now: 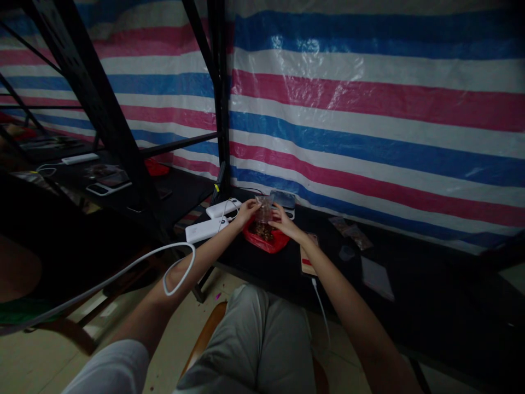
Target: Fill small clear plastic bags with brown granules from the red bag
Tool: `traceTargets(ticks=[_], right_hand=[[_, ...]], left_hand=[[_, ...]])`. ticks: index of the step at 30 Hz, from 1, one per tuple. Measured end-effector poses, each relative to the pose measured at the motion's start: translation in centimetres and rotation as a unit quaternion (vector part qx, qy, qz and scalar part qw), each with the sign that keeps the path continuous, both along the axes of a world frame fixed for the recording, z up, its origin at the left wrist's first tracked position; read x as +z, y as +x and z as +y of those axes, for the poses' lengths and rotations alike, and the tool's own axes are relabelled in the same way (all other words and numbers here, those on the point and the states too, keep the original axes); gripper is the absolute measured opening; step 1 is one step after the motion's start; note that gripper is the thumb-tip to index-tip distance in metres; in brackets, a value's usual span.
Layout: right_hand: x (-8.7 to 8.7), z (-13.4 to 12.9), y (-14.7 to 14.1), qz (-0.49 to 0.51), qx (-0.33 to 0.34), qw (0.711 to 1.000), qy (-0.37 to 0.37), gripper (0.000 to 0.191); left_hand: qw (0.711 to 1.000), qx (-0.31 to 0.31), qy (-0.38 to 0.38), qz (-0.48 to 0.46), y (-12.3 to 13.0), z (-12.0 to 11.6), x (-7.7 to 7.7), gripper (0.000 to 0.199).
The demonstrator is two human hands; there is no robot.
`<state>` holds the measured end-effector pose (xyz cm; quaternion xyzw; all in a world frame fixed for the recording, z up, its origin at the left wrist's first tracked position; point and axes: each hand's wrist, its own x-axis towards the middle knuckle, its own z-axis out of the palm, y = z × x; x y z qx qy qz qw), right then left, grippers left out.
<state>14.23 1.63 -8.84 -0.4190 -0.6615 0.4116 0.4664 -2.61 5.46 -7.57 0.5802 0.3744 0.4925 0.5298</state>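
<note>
My left hand pinches the left edge of a small clear plastic bag, which stands upright between my hands. At the bag's right edge, the fingers and thumb of my right hand grip its side. Just below lies an opened red plastic bag holding a heap of small brown pieces, too small and dark to name. Behind the clear bag, partly covered by it and by my right hand, is a flat device with a white edge, perhaps a small scale.
Two white power banks with cables are left of the red bag. A phone with a white cable lies right. Filled small bags and a flat clear packet lie farther right on the black table. A black metal post rises behind; another person sits left.
</note>
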Motion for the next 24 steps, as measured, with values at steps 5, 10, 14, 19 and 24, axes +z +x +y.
traceTargets(ticks=[5, 10, 14, 19, 24], right_hand=[[0.1, 0.5, 0.5, -0.027, -0.024, 0.999, 0.003, 0.045], [1.3, 0.8, -0.1, -0.023, -0.066, 0.996, 0.059, 0.025], [2.1, 0.8, -0.1, -0.019, -0.089, 0.992, 0.084, 0.021], [2.1, 0.3, 0.0, -0.02, -0.094, 0.991, 0.091, 0.023], [2.1, 0.1, 0.0, -0.026, -0.118, 0.988, 0.097, 0.02]], left_hand=[[0.998, -0.054, 0.04, -0.001, -1.0, -0.1, -0.1, 0.043], [0.994, -0.065, 0.077, 0.038, -1.4, 0.1, 0.7, 0.037], [0.992, -0.055, 0.09, 0.065, -1.9, 0.1, 1.2, 0.036], [0.988, -0.081, 0.096, 0.093, -2.1, -0.4, 1.5, 0.037], [0.982, -0.031, 0.129, 0.135, -1.8, -0.7, 1.8, 0.039]])
